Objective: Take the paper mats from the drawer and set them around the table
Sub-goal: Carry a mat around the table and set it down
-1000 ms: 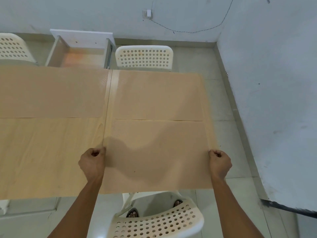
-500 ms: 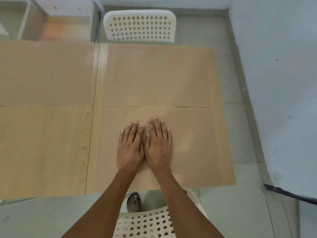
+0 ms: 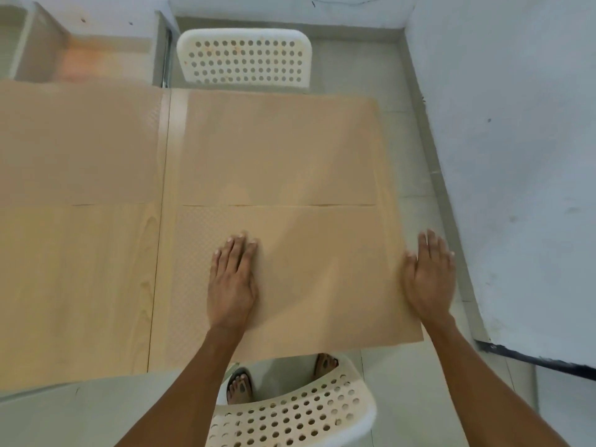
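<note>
Wooden worktop [image 3: 80,285] carries three paper mats; the nearest mat [image 3: 322,269] lies at six o'clock before me. My left hand [image 3: 232,282] presses it flat, fingers together; my right hand [image 3: 427,275] rests straight-fingered on its three o'clock edge.

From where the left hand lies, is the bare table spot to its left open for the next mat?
Probably yes: the left hand rests flat, holding nothing, and nothing lies on that bare table area.
</note>
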